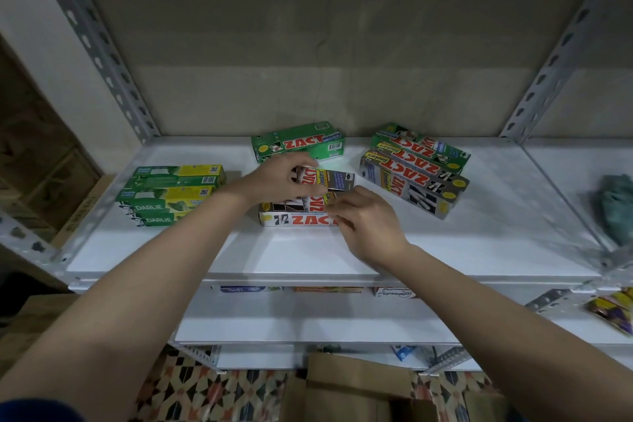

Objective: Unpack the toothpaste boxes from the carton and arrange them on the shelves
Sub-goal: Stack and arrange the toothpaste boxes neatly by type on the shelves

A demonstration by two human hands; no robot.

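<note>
Shelf [479, 243] is the landmark, everything below is relative to it. Largest first.

Carton [346, 390]: on the floor below the shelf front, flaps open. Contents not visible from here.

Darlie stack [171, 193]: left side of the shelf, green/yellow boxes laid flat, long sides parallel. Grouped by brand, I'd say.

Skewed Zact pile [416, 169]: right of shelf centre, green and silver boxes lying at an angle. Probably needs squaring later.

Green Zact boxes [298, 146]: back of shelf centre, long face to the front so the label reads.

Silver Zact stack [298, 216]: shelf centre, nearer the front. 2 layers visible, labels forward.

Silver Zact box [325, 179]: above that stack, not yet seated. My left hand [277, 178] grips its left end, fingers curled over it. My right hand [363, 219] has curled fingertips at its lower right corner; pinching or just steadying, can't tell. 2 hands so it lands aligned with the layer below.

Next: lower it flush, then back to the carton.
</note>
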